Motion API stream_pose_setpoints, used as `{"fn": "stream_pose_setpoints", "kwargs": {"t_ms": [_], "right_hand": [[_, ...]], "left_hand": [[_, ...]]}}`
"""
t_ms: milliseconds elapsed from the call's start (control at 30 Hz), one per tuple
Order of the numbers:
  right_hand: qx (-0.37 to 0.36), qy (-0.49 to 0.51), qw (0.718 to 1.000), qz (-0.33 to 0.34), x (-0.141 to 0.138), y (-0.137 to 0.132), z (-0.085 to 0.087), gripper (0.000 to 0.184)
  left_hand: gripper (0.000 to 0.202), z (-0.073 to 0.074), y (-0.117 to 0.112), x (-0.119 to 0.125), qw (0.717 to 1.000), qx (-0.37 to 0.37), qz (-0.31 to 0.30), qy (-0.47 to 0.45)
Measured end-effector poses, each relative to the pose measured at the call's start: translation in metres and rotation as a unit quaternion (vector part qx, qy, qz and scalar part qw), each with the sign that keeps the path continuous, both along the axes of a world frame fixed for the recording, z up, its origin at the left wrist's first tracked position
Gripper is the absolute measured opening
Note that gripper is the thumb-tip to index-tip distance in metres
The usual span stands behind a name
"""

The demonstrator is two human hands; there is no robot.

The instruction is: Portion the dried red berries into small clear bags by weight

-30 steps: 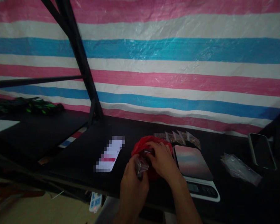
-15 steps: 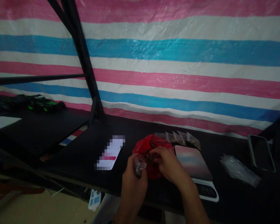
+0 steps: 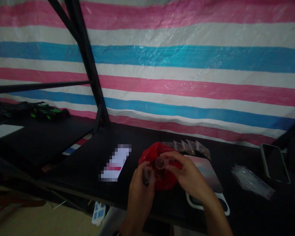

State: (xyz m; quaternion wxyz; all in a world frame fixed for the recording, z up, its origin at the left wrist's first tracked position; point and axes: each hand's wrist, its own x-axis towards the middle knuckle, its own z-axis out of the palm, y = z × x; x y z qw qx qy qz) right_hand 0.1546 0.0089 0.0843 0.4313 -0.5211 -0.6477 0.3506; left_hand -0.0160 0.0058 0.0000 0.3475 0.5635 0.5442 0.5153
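Note:
My left hand (image 3: 139,191) is closed on a small clear plastic bag (image 3: 149,173), its mouth held open at the left side of a red plastic bag (image 3: 147,151). My right hand (image 3: 185,168) pinches a small clear scoop (image 3: 160,162) over the red bag, its round cup tilted toward me. Dark brown loose bits (image 3: 159,173) show inside the red bag, too small to name. A kitchen scale (image 3: 208,172) lies just right of the red bag, partly covered by my right hand and forearm.
Several small filled clear bags (image 3: 190,147) stand behind the scale. Flat clear bags (image 3: 252,182) and a phone (image 3: 275,163) lie to the right. A pixelated pale rectangle (image 3: 116,163) is at left. A black post (image 3: 90,65) rises behind, before a striped sheet (image 3: 186,78).
My right hand has lifted from inside the red bag, bringing the clear scoop into view. My left hand keeps the small bag, whose mouth now looks rounder and wider.

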Motion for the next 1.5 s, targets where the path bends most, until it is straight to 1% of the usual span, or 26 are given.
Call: {"fn": "stream_pose_setpoints", "kwargs": {"t_ms": [100, 200, 267, 367, 533, 633, 700, 767, 900, 967, 1033, 1133, 1267, 1367, 1500], "right_hand": [[0.038, -0.047, 0.998, 0.024, -0.011, -0.008, 0.006, 0.038], [0.087, -0.114, 0.989, 0.045, -0.019, -0.011, 0.004, 0.046], [0.117, -0.14, 0.981, 0.062, -0.021, -0.012, 0.002, 0.053], [0.143, -0.157, 0.975, 0.068, -0.019, -0.013, 0.002, 0.058], [0.153, -0.15, 0.975, 0.053, -0.016, -0.013, 0.004, 0.052], [0.141, -0.112, 0.983, 0.041, -0.015, -0.011, 0.005, 0.048], [0.129, -0.093, 0.987, 0.016, -0.012, -0.007, 0.004, 0.046], [0.119, -0.098, 0.988, -0.016, -0.006, -0.002, -0.001, 0.042], [0.068, -0.174, 0.981, -0.045, 0.001, 0.01, -0.02, 0.042], [0.034, -0.202, 0.978, -0.048, -0.004, 0.016, -0.031, 0.043], [0.013, -0.204, 0.978, -0.049, -0.012, 0.02, -0.039, 0.041], [0.006, -0.16, 0.986, -0.042, -0.028, 0.023, -0.044, 0.038], [-0.004, -0.082, 0.996, -0.027, -0.039, 0.025, -0.044, 0.037], [-0.014, -0.045, 0.998, -0.03, -0.038, 0.026, -0.046, 0.035], [-0.028, 0.004, 0.999, -0.033, -0.029, 0.028, -0.049, 0.033]], "left_hand": [[0.035, 0.0, 0.0, 0.003, 1.0, 0.011, -0.007, 0.015], [0.035, 0.0, 0.0, 0.005, 0.999, 0.029, -0.001, 0.026], [0.036, -0.002, 0.001, 0.007, 0.999, 0.032, 0.001, 0.027], [0.037, -0.004, 0.003, 0.009, 0.999, 0.034, 0.007, 0.021], [0.033, -0.007, 0.004, 0.011, 0.999, 0.041, 0.013, 0.017], [0.033, -0.005, 0.004, 0.011, 0.999, 0.038, 0.012, 0.006], [0.033, -0.003, 0.003, 0.01, 0.999, 0.034, 0.015, -0.013], [0.033, -0.001, 0.002, 0.008, 0.998, 0.031, 0.029, -0.036], [0.034, 0.004, 0.002, 0.003, 0.995, 0.024, 0.07, -0.066], [0.033, 0.004, 0.003, 0.002, 0.995, 0.017, 0.08, -0.065], [0.032, 0.004, 0.005, 0.001, 0.994, 0.013, 0.088, -0.062], [0.032, 0.002, 0.007, 0.0, 0.993, 0.017, 0.098, -0.066], [0.034, 0.003, 0.009, -0.002, 0.992, 0.017, 0.096, -0.083], [0.035, 0.005, 0.01, -0.005, 0.99, 0.019, 0.099, -0.096], [0.033, 0.006, 0.01, -0.008, 0.987, 0.035, 0.11, -0.114]]}}
